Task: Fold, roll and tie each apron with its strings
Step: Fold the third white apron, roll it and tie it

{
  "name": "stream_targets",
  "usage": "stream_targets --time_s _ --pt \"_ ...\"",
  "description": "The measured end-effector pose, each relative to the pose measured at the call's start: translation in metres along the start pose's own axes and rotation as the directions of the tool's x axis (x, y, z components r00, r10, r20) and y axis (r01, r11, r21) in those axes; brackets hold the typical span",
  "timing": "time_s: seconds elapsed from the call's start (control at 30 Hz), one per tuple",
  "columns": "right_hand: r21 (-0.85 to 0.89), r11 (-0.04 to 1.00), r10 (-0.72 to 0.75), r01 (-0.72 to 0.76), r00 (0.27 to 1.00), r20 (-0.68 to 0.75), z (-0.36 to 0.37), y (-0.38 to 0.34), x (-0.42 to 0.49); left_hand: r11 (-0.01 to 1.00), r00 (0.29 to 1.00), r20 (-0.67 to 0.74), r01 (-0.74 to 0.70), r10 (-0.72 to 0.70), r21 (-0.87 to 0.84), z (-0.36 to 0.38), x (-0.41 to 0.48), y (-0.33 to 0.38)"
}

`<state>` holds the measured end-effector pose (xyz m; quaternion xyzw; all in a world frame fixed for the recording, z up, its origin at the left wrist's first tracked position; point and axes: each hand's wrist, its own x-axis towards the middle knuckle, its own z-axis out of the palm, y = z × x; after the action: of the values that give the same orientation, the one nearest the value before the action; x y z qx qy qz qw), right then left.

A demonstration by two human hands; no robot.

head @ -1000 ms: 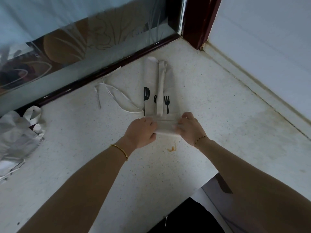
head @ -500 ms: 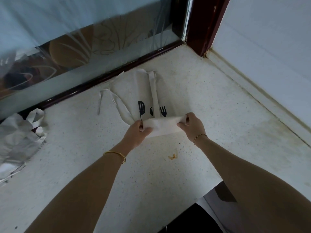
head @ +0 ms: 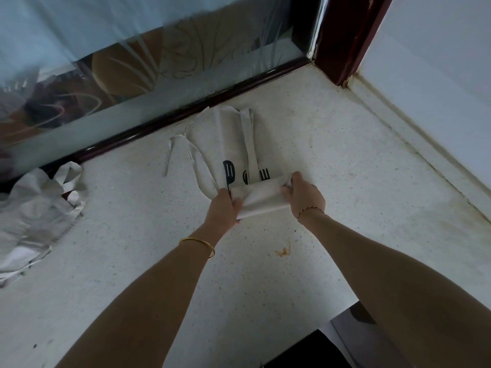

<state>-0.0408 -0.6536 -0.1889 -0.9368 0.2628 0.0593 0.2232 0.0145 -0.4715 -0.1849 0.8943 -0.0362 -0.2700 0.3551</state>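
A white apron (head: 231, 144) with black utensil prints lies folded into a narrow strip on the speckled counter (head: 345, 168), its near end wound into a roll (head: 261, 199). My left hand (head: 224, 208) grips the roll's left end and my right hand (head: 305, 195) grips its right end. The apron strings (head: 196, 166) trail loose to the left of the strip, and one strap lies along its top.
A crumpled heap of white aprons (head: 34, 208) sits at the counter's left. A frosted glass pane in a dark frame (head: 186, 112) runs along the back, a white wall (head: 438, 75) along the right. A small orange stain (head: 283, 251) marks the counter near me.
Both hands have rolled the apron away from me, so the roll is thicker and now covers the lower part of the utensil prints.
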Motion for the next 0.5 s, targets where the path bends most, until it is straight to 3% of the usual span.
stream_targets --time_s 0.1,0.13,0.17,0.23,0.27,0.33,0.5 --pt "-0.038 0.999 0.003 -0.002 1.0 0.025 0.002 -0.003 0.0 0.997 0.998 -0.015 0.068 -0.068 -0.034 -0.001 -0.003 -0.001" --pt "-0.043 0.999 0.006 -0.005 0.999 0.032 0.002 -0.003 -0.001 0.997 0.996 -0.062 0.061 -0.058 0.054 -0.001 -0.005 -0.001" --pt "-0.044 0.999 0.011 -0.009 0.999 0.04 0.002 -0.004 -0.002 0.978 0.992 -0.129 0.022 0.005 0.207 -0.002 -0.008 -0.002" --pt "-0.034 0.999 0.023 -0.021 0.999 0.048 0.0 -0.005 -0.002 0.854 0.938 -0.18 -0.175 0.296 0.49 -0.002 -0.014 -0.004" --pt "-0.026 0.999 0.025 -0.024 0.998 0.051 -0.002 -0.005 -0.002 0.768 0.895 -0.118 -0.293 0.429 0.57 -0.001 -0.016 -0.006" --pt "-0.014 1.0 0.023 -0.023 0.998 0.059 -0.006 -0.006 -0.002 0.637 0.859 0.045 -0.412 0.51 0.652 -0.001 -0.017 -0.011" --pt "0.085 0.996 0.02 -0.026 0.997 0.076 -0.01 -0.003 -0.004 0.568 0.852 0.11 -0.432 0.512 0.701 -0.004 -0.011 -0.01"
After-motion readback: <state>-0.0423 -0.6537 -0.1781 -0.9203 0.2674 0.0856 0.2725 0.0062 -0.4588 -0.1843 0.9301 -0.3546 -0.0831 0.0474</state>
